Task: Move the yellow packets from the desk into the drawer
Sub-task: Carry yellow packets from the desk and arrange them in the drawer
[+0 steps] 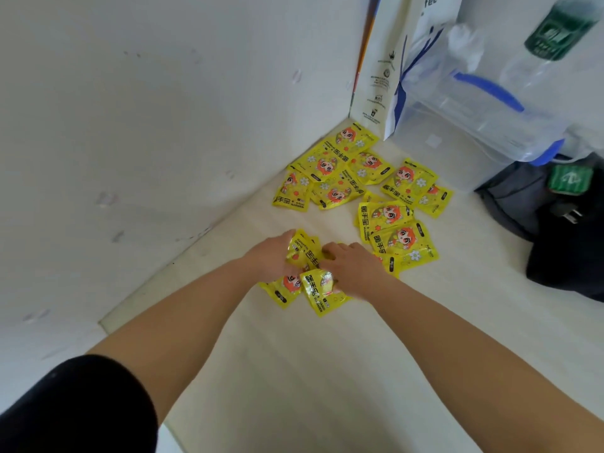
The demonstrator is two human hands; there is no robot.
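Several yellow hand-warmer packets with a red-haired cartoon figure lie scattered on the pale desk [294, 371]. One cluster [330, 168] sits in the far corner by the wall, another [398, 220] to its right. My left hand [271, 256] and my right hand [353, 266] are pressed together around a small bunch of packets [309, 256] near the desk's middle, fingers curled on them. Two more packets [318, 291] stick out beneath my hands. No drawer is in view.
A white wall [147, 125] borders the desk on the left. At the back right stand a paper bag [379, 67], a clear plastic box with blue handle [483, 103] and a bottle [555, 31]. A dark bag [562, 230] lies at the right edge.
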